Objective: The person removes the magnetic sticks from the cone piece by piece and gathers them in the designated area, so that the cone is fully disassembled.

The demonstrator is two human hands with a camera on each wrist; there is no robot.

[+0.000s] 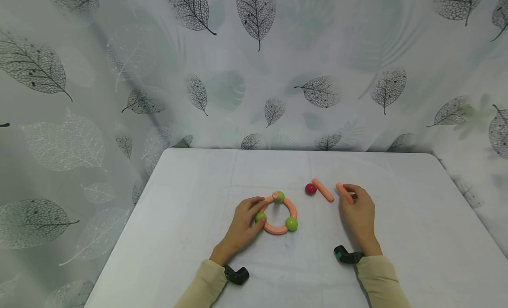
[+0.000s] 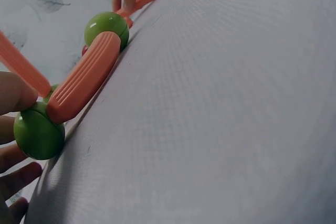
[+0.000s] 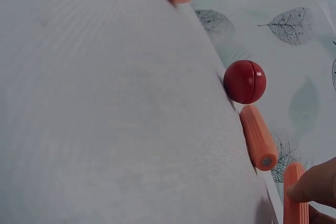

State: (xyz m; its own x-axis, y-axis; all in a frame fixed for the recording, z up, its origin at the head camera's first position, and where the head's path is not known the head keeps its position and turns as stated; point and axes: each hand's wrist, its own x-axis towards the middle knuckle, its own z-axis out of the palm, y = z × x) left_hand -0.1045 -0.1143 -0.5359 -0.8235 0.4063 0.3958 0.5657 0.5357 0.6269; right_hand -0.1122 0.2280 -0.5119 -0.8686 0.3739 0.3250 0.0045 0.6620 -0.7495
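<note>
My left hand [image 1: 243, 222] grips the left side of a ring made of curved orange rods [image 2: 86, 77] and green balls. Its thumb [image 2: 16, 93] lies against the left green ball [image 2: 39, 132], and its other fingers are spread behind. A second green ball [image 1: 291, 223] sits at the ring's lower right, a third [image 1: 280, 197] at the top, where a round rod end shows. Over to the right, my right hand [image 1: 359, 213] pinches a straight orange rod [image 3: 295, 195] between thumb and fingers.
A red ball [image 1: 311, 189] with a groove lies on the white table [image 1: 190, 189] between the hands. Beside it is another straight orange rod [image 1: 323, 190], with a metal disc in its end. A leaf-print curtain [image 1: 222, 69] hangs behind the table's far edge.
</note>
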